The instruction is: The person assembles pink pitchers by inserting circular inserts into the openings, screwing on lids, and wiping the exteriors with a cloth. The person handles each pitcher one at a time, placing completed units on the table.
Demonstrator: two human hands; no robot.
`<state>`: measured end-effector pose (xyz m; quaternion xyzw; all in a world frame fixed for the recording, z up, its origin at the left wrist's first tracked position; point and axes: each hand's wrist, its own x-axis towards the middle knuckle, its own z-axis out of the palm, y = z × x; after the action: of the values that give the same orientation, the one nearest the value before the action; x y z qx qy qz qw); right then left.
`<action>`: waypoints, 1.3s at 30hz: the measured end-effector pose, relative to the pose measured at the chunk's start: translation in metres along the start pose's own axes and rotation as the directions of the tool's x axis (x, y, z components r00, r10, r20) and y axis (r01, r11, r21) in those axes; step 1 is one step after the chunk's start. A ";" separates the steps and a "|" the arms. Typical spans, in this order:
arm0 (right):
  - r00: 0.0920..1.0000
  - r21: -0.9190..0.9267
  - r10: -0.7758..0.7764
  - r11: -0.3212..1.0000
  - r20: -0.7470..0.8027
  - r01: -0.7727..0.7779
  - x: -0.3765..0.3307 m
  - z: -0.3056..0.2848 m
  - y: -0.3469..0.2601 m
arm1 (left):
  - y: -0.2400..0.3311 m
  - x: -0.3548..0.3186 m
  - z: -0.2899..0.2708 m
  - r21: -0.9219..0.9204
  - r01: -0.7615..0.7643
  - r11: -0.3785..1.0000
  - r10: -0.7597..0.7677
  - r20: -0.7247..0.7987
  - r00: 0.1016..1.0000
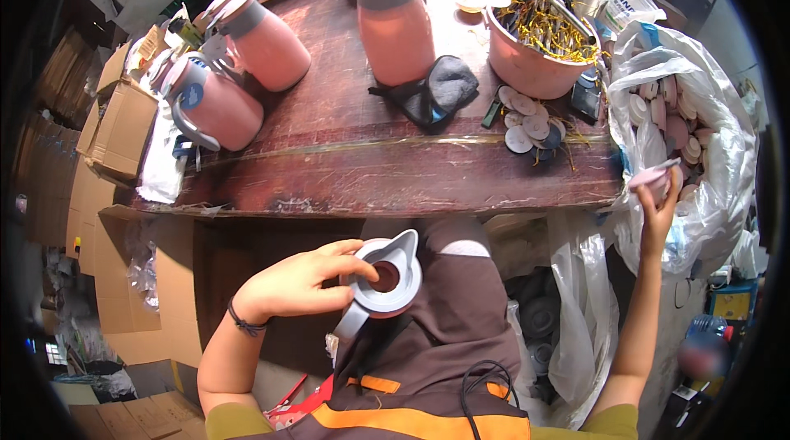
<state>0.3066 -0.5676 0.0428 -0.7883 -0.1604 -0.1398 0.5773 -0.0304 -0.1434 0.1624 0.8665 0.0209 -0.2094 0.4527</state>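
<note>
Head view, looking down past a brown apron with orange trim (444, 358). Left hand (300, 280) gripping the grey spouted collar of a pink thermos jug (385, 282), holding it steady in the lap, near the body, likely so the open mouth faces up. Right hand (658, 193) reaching out to the right, fingers closing on a pink round cap (654, 175) at the mouth of a clear plastic bag (716, 111) full of matching caps, probably parked there to stay within arm's reach. Sitting farther off on the worn dark wooden table (346, 169): one upright pink jug (395, 20) at centre, two more pink jugs (234, 70) lying tipped at the left, a dark folded cloth (436, 90), a pink bowl of yellow wire pieces (535, 45), a scatter of white discs (527, 123) just beside it. Stacking up at the left, brown cardboard boxes (115, 127). Lap jug's body hiding behind hand and apron. Far table edge cut off, fisheye rim darkening, another person barely showing at the far edge.
</note>
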 end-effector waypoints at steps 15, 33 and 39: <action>0.826 0.414 -0.511 0.823 0.238 0.390 -0.192 0.188 -0.137 | -0.025 -0.010 0.100 0.303 -0.109 0.947 0.285 -0.628 0.724; 0.195 0.419 -0.574 0.753 0.795 0.507 -0.137 0.163 -0.177 | -0.051 0.009 0.103 0.217 -0.287 0.933 0.359 -0.508 0.783; 0.284 0.288 -0.437 0.850 0.853 0.441 -0.131 0.177 -0.164 | -0.035 0.023 0.116 0.225 -0.160 0.961 0.260 -0.547 0.795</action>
<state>0.1258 -0.3646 0.0796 -0.6631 -0.6512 0.1489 0.3377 -0.0568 -0.2188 0.0683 0.9207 0.0415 0.1109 0.3719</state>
